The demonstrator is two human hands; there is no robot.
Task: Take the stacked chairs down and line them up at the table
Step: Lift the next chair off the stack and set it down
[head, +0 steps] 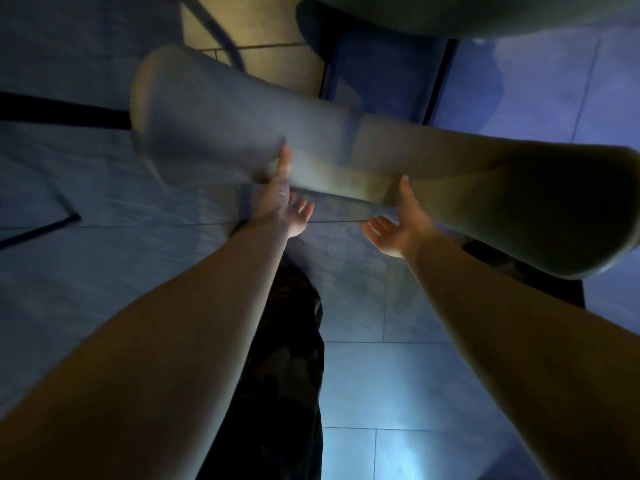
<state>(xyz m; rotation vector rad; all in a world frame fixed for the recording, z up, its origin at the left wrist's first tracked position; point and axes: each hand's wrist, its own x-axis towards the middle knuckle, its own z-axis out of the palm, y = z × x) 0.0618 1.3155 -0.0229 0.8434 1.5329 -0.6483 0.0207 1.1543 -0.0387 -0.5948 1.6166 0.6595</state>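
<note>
A pale plastic chair (311, 150) hangs blurred in front of me, tilted, with its seat to the left and its back running down to the right. My left hand (284, 202) holds its near edge, thumb pressed on top and fingers curled under. My right hand (398, 223) grips the same edge further right, thumb up against the shell, fingers spread below. A dark metal leg (221, 36) of the chair shows above the seat. The rounded edge of the table (450, 19) fills the top right.
The floor (363, 375) is large blue-grey tiles in dim light. A dark strip (52, 105) crosses the floor at left. My dark trouser leg (284, 341) stands below the hands. A dark shape (526, 271) lies under the chair's back at right.
</note>
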